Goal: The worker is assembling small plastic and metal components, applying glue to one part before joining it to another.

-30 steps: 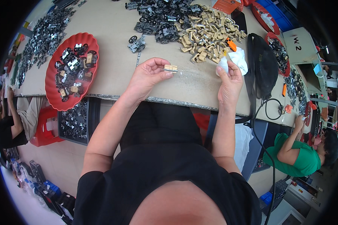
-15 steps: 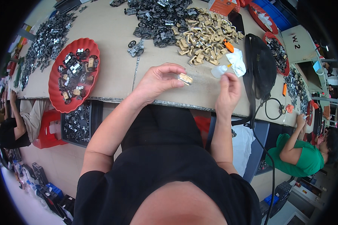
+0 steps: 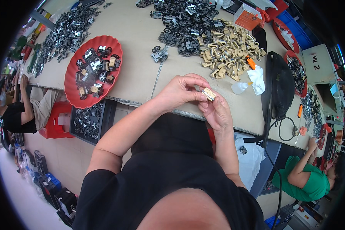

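Observation:
In front of me, above the table's near edge, my left hand (image 3: pixel 180 92) pinches a small beige toy-car body part (image 3: pixel 208 94) between thumb and fingers. My right hand (image 3: pixel 218 112) meets it from the other side, its thumb and fingertips closed on the same part. A silvery piece shows along its edge; the fingers cover the rest. Beyond my right hand a small white squeeze bottle (image 3: pixel 239 88) with a yellow tip stands beside a crumpled white tissue (image 3: pixel 258 80). Further off lies a heap of beige body parts (image 3: pixel 230 50), touching a pile of dark wheeled chassis (image 3: pixel 188 25).
A red scalloped tray (image 3: pixel 69 82) at left holds several toy cars. One chassis (image 3: pixel 159 54) lies alone. Grey parts (image 3: pixel 67 34) cover the far left. At right are an orange-handled tool (image 3: pixel 250 63), a black bag (image 3: pixel 280 84) with a cable and a co-worker in green (image 3: pixel 303 178).
My right hand has left the white bottle's side and come over to the body part in my left hand. Both hands are now together on it. The whole view has shifted slightly.

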`<action>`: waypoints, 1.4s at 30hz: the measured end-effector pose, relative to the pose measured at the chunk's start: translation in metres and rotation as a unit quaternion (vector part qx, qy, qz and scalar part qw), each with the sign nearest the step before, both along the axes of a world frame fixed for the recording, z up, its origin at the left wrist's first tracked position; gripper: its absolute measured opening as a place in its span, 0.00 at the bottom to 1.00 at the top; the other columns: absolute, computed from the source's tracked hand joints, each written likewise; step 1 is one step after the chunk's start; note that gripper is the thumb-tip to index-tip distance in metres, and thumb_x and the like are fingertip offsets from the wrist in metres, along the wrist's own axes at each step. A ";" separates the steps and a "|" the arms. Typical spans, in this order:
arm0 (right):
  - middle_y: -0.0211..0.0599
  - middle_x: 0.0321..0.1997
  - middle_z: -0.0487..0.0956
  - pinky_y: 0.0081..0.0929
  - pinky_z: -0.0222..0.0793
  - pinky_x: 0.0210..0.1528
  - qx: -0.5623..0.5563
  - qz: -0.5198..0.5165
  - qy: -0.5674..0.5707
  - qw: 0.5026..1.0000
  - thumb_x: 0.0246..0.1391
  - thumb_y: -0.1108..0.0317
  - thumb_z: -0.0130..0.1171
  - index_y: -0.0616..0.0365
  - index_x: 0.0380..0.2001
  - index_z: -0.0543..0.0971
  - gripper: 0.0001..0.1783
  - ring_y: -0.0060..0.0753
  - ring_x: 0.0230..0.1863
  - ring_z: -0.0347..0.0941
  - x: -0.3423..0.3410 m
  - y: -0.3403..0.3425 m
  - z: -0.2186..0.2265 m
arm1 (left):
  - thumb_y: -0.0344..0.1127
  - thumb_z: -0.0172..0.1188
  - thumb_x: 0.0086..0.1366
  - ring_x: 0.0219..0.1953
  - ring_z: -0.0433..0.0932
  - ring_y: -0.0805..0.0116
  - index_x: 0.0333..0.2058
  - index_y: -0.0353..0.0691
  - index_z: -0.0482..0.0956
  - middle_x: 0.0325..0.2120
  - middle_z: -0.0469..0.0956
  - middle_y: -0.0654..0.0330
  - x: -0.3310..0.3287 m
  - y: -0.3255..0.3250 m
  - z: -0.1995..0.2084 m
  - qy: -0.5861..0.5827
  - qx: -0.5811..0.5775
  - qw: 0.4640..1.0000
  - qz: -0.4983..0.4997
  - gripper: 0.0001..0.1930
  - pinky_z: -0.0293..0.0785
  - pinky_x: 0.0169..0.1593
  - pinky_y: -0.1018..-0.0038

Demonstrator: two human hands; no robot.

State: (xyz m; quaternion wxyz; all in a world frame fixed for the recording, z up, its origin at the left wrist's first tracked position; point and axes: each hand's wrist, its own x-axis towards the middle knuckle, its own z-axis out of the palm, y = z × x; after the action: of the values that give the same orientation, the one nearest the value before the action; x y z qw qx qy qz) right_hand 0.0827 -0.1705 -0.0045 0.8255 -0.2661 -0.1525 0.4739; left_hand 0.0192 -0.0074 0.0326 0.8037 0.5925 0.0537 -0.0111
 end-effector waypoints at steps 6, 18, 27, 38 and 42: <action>0.34 0.38 0.72 0.20 0.61 0.33 0.020 0.005 0.042 0.999 0.50 0.53 0.57 0.66 0.48 0.67 0.30 0.23 0.32 0.65 0.003 -0.001 0.000 | 0.28 0.63 0.51 0.44 0.71 0.72 0.43 0.40 0.76 0.43 0.71 0.60 0.001 0.018 0.014 -0.078 0.236 0.968 0.037 0.18 0.70 0.44 0.74; 0.39 0.41 0.73 0.29 0.68 0.40 0.022 0.019 0.115 0.993 0.55 0.54 0.51 0.61 0.45 0.69 0.23 0.32 0.39 0.70 0.000 0.013 -0.006 | 0.35 0.56 0.57 0.32 0.74 0.49 0.36 0.35 0.71 0.32 0.73 0.49 0.004 0.080 -0.014 0.056 0.601 0.746 0.280 0.11 0.70 0.36 0.61; 0.37 0.37 0.74 0.34 0.67 0.47 -0.009 -0.041 0.142 0.989 0.55 0.54 0.52 0.59 0.39 0.72 0.19 0.33 0.42 0.70 0.000 0.036 -0.005 | 0.26 0.58 0.56 0.31 0.74 0.71 0.32 0.34 0.65 0.31 0.71 0.57 -0.023 -0.003 -0.023 -0.085 0.201 0.920 0.324 0.10 0.75 0.34 0.77; 0.40 0.37 0.74 0.34 0.66 0.51 -0.011 -0.046 0.068 0.997 0.54 0.61 0.54 0.63 0.43 0.69 0.18 0.34 0.43 0.70 -0.002 0.038 -0.002 | 0.30 0.55 0.60 0.38 0.72 0.75 0.46 0.33 0.66 0.34 0.69 0.62 -0.034 0.020 -0.012 -0.004 -0.104 0.981 0.165 0.16 0.72 0.44 0.75; 0.40 0.39 0.74 0.34 0.65 0.52 -0.033 -0.041 0.038 0.998 0.53 0.60 0.56 0.62 0.43 0.70 0.19 0.35 0.44 0.70 -0.001 0.037 0.001 | 0.30 0.56 0.59 0.40 0.72 0.73 0.50 0.33 0.66 0.36 0.71 0.60 -0.039 0.024 -0.014 0.016 -0.082 0.990 0.117 0.20 0.69 0.48 0.73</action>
State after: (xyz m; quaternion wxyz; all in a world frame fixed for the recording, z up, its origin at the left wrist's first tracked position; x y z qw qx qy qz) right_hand 0.0816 -0.1336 -0.0036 0.8404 -0.2805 -0.0941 0.4540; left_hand -0.0196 0.0165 0.0184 0.8446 0.5137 0.1343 0.0687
